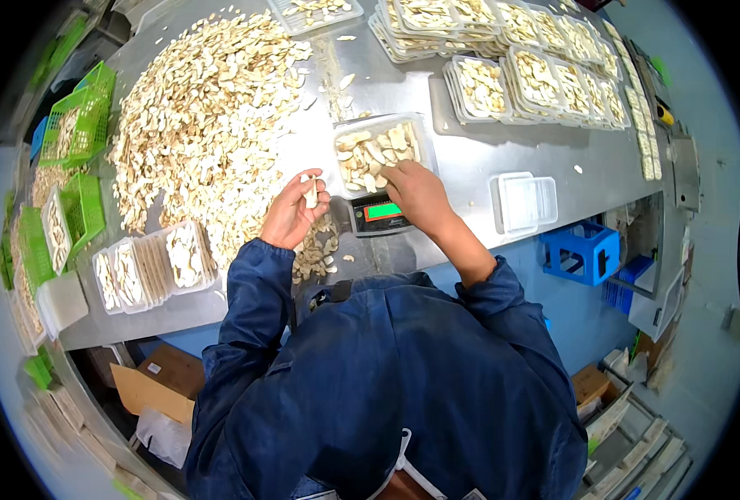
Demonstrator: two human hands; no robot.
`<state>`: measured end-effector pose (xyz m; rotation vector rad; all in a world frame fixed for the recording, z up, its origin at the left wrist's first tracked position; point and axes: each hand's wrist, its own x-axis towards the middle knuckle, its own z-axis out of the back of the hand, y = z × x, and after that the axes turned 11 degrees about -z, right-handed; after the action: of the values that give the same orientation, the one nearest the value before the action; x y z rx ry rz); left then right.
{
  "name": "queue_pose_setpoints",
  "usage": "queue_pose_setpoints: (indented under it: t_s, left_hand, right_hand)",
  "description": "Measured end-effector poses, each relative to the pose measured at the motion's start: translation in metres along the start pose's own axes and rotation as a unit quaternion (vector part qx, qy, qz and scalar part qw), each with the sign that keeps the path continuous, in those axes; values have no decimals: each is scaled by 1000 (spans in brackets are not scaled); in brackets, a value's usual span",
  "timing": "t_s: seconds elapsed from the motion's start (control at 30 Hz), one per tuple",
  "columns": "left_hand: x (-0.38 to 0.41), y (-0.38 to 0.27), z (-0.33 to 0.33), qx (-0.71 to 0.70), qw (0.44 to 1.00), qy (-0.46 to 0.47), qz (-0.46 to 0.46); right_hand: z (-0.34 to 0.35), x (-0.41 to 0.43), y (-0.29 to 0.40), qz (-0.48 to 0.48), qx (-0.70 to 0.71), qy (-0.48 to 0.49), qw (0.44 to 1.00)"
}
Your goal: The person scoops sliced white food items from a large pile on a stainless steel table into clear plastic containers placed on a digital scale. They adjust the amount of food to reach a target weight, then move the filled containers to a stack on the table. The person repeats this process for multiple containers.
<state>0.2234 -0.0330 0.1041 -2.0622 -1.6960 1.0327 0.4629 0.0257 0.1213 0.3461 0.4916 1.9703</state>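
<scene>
My left hand [296, 209] holds a few pale dried slices [311, 192] between thumb and fingers, just left of a clear plastic tray [429, 140]. The tray, filled with similar slices, rests on a digital scale [381, 215] with a lit green display. My right hand [416, 190] reaches over the tray's near right corner, its fingertips down at the slices; whether they grip one is hidden. A large heap of loose slices [213, 119] spreads over the steel table [470, 156] to the left of the scale.
Filled trays stand in stacks at the back right [482, 87] and in a row at the front left [185, 256]. Empty clear trays [520, 203] lie right of the scale. Green baskets [85, 119] are at the far left. A blue plastic stool [582, 253] stands below the table's right edge.
</scene>
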Motion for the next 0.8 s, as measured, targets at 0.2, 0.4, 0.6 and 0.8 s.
queue_pose_setpoints:
  t_s: [0.2,0.4,0.6,0.8]
  left_hand:
    - [-15,10,-1,-1,999,-39,15]
    - [-19,11,-5,-6,1000,-21,11]
    - [-24,10,-25,-14,1000,7,22]
    - [-25,9,-31,9,1000,15,17]
  right_hand:
    - [-1,5,2,15,19,20,1000]
    - [-1,10,-9,-119,178,26,977]
    - [21,11,-15,-209,354,66,909]
    - [31,12,-14,-181,358,20,916]
